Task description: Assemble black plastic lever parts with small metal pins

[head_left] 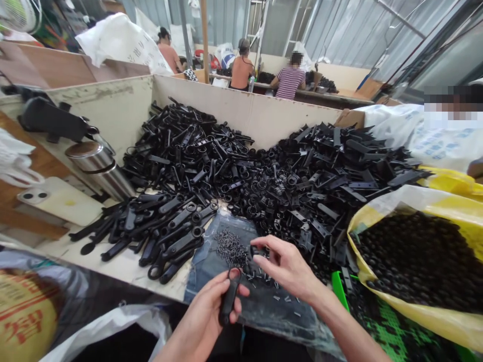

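My left hand (215, 306) is closed round a black plastic handle (228, 300) whose ring end points up and away from me. Just above and to the right, my right hand (283, 259) pinches a small black ring-like part (257, 250) between thumb and fingertips, apart from the handle. Beneath both hands lies a dark cloth (204, 266). On it sit a heap of small dark screws (232, 246) and several scattered silvery pins (289, 299). To the left, similar ring-ended handles (177, 244) lie in a row.
Large piles of black parts (211, 156) fill the bench against a pale partition (241, 108). A steel flask (100, 168) and a phone (60, 201) are at left. At right, a yellow-white sack (362, 251) of black pieces overlaps a green crate (339, 289). Several people sit beyond.
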Motion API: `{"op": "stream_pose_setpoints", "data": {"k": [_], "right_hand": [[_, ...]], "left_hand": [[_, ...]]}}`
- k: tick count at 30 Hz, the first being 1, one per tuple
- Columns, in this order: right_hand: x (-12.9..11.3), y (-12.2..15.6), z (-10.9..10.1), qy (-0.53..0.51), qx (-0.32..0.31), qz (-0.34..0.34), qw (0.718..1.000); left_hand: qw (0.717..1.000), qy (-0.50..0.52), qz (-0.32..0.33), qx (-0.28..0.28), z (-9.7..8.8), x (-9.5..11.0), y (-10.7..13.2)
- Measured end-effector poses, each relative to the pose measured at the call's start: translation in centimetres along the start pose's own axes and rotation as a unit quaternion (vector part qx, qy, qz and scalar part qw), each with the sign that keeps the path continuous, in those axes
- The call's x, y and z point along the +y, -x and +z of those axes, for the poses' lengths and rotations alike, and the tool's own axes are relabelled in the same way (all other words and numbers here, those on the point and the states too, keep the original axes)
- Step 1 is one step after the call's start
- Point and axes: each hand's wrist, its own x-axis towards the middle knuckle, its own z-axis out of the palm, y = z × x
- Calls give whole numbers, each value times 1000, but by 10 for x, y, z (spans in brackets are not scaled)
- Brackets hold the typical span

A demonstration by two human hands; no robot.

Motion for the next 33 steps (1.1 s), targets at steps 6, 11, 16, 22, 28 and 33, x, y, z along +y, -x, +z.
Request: {"op": "stream_pose_setpoints", "data": {"k": [6,11,16,22,28,33], "right_hand": [[-4,32,38,-321,46,57,944],[-2,39,59,-312,114,-7,943],[3,45,57,-289,129,-6,949],[1,52,57,-287,146,24,947],[-4,51,65,-304,159,44,938],[-6,53,62,-262,147,33,953]], "left_hand": [[999,9,-19,-38,13,-4,2],[999,-8,-2,-38,20,-7,3],[995,-81,50,-26,19,-14,1],[988,-140,58,-31,8,-24,4],[990,-126,52,-35,9,-23,9],[992,-119,28,-8,6,-25,12]]}}
